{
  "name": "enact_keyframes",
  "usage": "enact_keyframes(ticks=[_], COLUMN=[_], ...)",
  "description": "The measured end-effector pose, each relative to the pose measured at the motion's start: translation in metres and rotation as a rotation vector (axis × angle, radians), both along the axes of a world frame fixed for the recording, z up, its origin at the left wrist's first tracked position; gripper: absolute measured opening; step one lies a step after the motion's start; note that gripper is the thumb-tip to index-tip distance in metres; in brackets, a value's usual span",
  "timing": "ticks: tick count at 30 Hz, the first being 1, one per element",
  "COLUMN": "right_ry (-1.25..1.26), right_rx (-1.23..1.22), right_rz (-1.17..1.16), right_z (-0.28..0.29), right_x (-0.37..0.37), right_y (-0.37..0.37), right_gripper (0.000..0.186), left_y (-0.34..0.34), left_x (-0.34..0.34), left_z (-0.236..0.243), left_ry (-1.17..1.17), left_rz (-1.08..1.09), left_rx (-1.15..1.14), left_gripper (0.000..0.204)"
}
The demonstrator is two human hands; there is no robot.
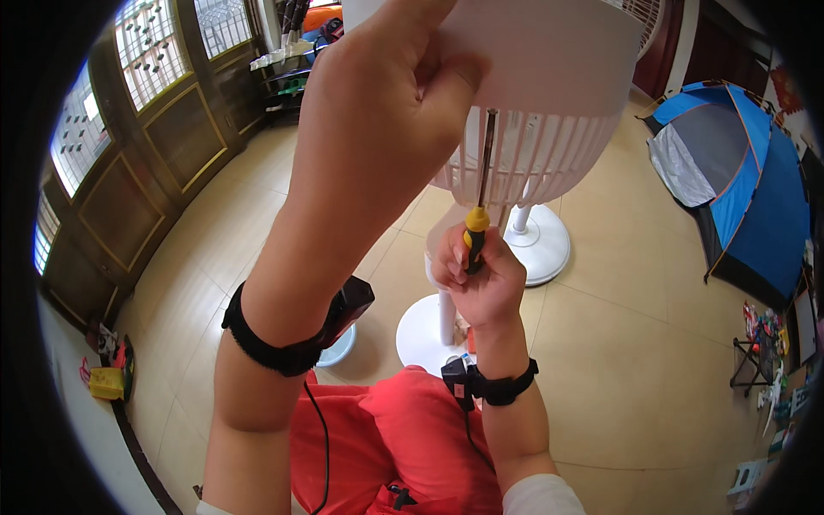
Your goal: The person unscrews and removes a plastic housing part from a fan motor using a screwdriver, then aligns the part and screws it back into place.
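A white standing fan with a slatted housing (549, 146) fills the upper middle, its smooth upper panel (549, 60) above the slats. My right hand (485, 283) is closed round the yellow and black handle of a screwdriver (478, 220). Its metal shaft points upward in front of the slats, the tip just below the smooth panel; I see no screw at it. Higher up, my left hand (386, 94) is in front of the panel with its thumb bent in. Its other fingers are mostly hidden at the picture's top edge, and what they grip does not show.
Below the housing stand two round white bases (421, 330) (541, 245) on the tiled floor. A light blue basin (339, 346) is partly behind my left forearm. A blue tent (747, 189) stands at right, panelled doors (163, 120) at left. Cables hang from both wrist straps.
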State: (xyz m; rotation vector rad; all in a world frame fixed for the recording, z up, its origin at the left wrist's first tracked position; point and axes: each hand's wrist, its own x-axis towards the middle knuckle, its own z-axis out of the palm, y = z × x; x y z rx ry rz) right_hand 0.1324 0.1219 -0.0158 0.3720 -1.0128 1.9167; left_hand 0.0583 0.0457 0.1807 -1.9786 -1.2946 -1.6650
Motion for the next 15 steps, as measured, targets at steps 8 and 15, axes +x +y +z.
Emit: enact_keyframes(ticks=[8,15], right_ry=[-0.043,-0.148], right_rx=[0.010,-0.021], right_rz=[-0.381,-1.069], right_z=[0.010,0.001], right_x=[-0.005,-0.031], right_y=[-0.020,-0.034], right_gripper=[0.036,0.033], left_y=[0.004,0.009], left_x=[-0.011,-0.022], left_z=[-0.003,-0.005], left_ry=[0.019,-0.056], left_rz=[0.014,-0.171], left_rx=[0.062,0.008], left_gripper=[0.048,0.048])
